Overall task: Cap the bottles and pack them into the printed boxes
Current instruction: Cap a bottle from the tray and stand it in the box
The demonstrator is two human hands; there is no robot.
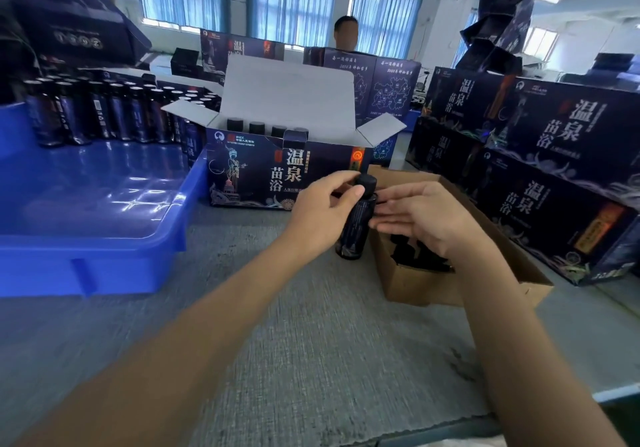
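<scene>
At far left, rows of dark bottles (104,114) are stood in a blue plastic tray (86,204). Centre: open dark printed cardboard box (270,176), capped bottles inside. In front, a dark black-capped bottle (356,224) is gripped near its top by the left hand (322,207). The right hand (422,214), fingers straight, is laid against it, above a brown cardboard carton (433,287).
</scene>
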